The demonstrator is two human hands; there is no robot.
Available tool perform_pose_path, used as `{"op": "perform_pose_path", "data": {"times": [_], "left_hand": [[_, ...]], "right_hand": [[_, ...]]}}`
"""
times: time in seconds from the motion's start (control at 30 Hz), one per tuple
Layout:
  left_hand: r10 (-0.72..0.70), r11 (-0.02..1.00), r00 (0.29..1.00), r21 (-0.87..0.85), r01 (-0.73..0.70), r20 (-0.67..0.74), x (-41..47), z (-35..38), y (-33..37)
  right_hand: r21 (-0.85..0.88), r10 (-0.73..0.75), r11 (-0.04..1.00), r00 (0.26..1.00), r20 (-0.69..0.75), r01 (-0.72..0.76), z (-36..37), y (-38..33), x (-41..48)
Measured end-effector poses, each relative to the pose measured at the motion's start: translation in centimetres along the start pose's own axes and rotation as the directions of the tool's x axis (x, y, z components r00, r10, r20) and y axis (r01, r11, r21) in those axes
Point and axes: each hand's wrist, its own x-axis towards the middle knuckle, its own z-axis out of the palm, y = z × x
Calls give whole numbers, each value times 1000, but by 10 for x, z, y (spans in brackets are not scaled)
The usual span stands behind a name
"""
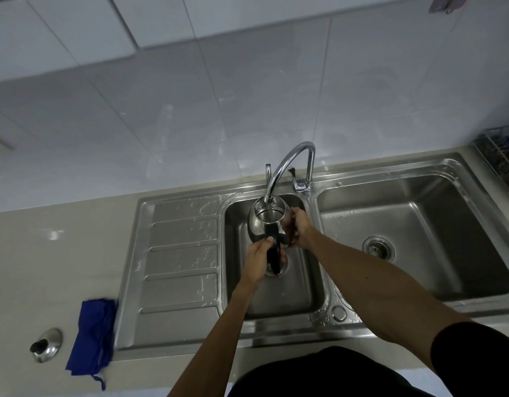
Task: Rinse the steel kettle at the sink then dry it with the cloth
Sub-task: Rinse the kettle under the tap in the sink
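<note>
The steel kettle (261,222) is held over the left sink basin (302,290), its open mouth right under the spout of the chrome faucet (290,159). My left hand (257,260) is closed around the kettle's black handle. My right hand (300,227) presses against the kettle's right side. The blue cloth (94,336) lies crumpled on the counter left of the drainboard. The kettle's steel lid (45,345), with its black knob, rests on the counter further left. Whether water is running cannot be told.
A wet ribbed drainboard (178,253) lies left of the basin. The right sink basin (419,233) has a drain strainer. A wire dish rack (499,156) stands at the far right edge. White tiled wall rises behind.
</note>
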Motion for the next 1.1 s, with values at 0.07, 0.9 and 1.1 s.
{"op": "perform_pose_path", "data": {"times": [0.07,0.9,1.1], "left_hand": [[1,1000,1000,-5,-1,-2,0,0,0],[0,1000,1000,5,0,-16,-4,3,3],[8,1000,1000,-18,-9,-18,-5,5,4]], "right_hand": [[8,4,1000,1000,-4,-4,0,-1,0],[-12,-11,1000,1000,-7,11,0,-2,-5],[-26,1,1000,1000,-1,-1,0,-2,-4]]}}
